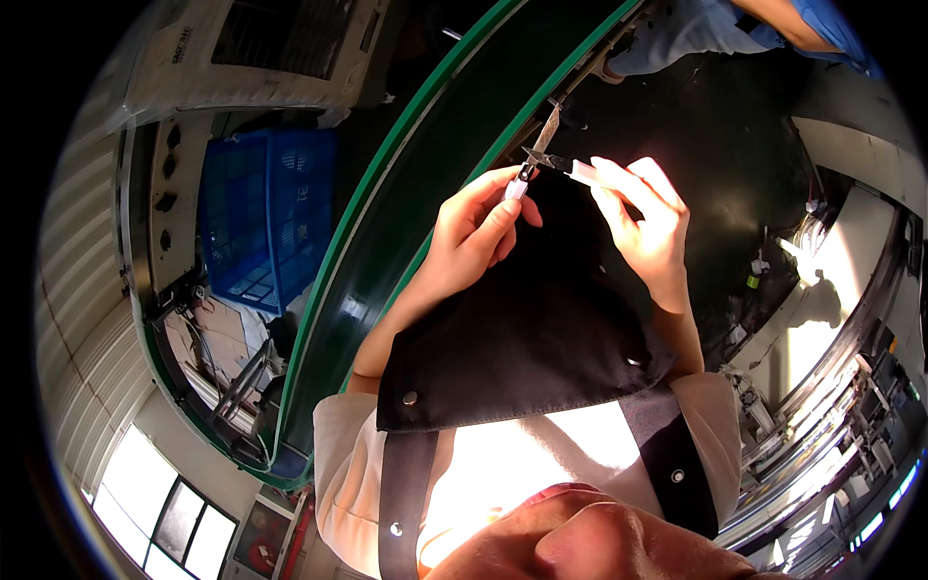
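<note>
Main risk from here, I'd say, is a slip. My right hand (650, 217) pinches what looks like a small knife (561, 163) by its pale handle, dark point aimed left across the top of the small part (521, 182) in my left hand (474, 227). Push too hard, or let the pt. skid off that dark end, and it could nick my left thumb or fingers — they're v. close. Too loose a pinch and the part could twist or drop; I see nothing propping it from below, so it'd prob. go past my black apron (522, 358) to the floor (720, 126), or onto the green-edged conveyor (353, 290) on my left. Bright light on my hands + deep shade around them might also make me misjudge the edge.

Looks: the part's short and narrow, w/ a whitish, maybe see-through body and a black upper end with a light spot. It's up in the air out in front of me, betw. left thumb and fingers, tilted — dark end away from me. Whether the tip touches it or just passes above, can't tell. Finer detail's too small.
</note>
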`<state>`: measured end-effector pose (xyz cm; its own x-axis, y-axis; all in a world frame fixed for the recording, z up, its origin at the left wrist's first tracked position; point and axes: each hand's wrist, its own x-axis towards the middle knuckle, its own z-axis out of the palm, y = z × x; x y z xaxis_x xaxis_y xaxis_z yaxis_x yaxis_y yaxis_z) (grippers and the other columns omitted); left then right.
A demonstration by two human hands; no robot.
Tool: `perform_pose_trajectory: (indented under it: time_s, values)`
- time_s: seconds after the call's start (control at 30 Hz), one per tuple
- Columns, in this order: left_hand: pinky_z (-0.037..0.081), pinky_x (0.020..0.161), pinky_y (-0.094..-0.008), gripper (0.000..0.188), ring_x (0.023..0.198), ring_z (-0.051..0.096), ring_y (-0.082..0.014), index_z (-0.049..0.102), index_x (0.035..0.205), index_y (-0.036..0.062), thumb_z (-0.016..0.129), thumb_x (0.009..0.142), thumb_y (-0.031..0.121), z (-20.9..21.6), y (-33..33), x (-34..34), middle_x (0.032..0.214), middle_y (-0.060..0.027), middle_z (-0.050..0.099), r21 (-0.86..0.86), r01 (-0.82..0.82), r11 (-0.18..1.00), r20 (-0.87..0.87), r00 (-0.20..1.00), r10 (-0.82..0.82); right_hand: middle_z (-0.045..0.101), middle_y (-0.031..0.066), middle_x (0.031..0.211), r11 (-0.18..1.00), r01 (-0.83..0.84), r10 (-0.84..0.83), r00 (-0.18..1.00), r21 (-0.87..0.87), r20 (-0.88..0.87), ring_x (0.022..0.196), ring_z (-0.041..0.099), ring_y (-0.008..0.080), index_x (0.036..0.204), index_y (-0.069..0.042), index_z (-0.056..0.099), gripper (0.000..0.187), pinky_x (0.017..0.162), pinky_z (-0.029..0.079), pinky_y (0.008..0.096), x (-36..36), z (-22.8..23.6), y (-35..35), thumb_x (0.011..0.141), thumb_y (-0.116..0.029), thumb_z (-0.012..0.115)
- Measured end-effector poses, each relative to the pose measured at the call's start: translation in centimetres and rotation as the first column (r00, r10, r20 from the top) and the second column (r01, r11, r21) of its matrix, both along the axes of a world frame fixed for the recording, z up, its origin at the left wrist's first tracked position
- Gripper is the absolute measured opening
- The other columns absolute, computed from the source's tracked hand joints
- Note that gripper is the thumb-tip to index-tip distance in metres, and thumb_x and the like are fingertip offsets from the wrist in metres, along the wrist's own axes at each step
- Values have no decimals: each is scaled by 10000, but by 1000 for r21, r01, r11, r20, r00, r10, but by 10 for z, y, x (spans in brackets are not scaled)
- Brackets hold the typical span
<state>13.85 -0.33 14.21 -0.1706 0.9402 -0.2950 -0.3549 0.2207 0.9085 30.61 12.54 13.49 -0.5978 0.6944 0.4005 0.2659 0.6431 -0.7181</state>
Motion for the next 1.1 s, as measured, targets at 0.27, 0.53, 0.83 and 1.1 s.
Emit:
perform_pose_trajectory:
  time_s: [0.27, 0.53, 0.83, 1.1]
  values:
    - [317, 405, -162, 301, 464, 402, -28, 462, 1218, 14, 450, 932, 108, -1, 3, -1, 819, -67, 584, -16, 63, 998, 16, 998, -62, 576, 83, 722, 993, 50, -41, 996, -108, 82, 617, 558, 141, 946, 32, 638, 199, 549, 447, 233, 16, 5, 5, 747, 42, 635]
    - [325, 423, -158, 299, 474, 400, -29, 462, 1213, 6, 450, 935, 116, 0, 10, 4, 821, -56, 583, -24, 139, 990, 28, 990, -138, 553, 61, 664, 979, 161, -154, 986, -123, 62, 547, 536, 165, 907, -24, 660, 195, 471, 416, 251, 27, 4, 10, 713, -11, 684]
    - [309, 405, -160, 309, 452, 393, -32, 470, 1220, 6, 443, 936, 126, -7, 16, 9, 807, -78, 588, -17, 200, 980, 35, 979, -199, 540, 81, 657, 987, 108, -97, 991, -122, 94, 544, 524, 166, 910, -7, 655, 189, 489, 418, 248, 37, 3, -3, 723, 1, 671]
    - [306, 404, -162, 306, 451, 385, -32, 476, 1220, 13, 448, 935, 121, -10, 19, 14, 814, -77, 591, -39, 250, 967, 72, 966, -247, 557, 76, 658, 993, 95, -89, 992, -71, 85, 533, 528, 151, 901, -7, 661, 165, 481, 420, 242, 48, 1, -2, 737, -15, 673]
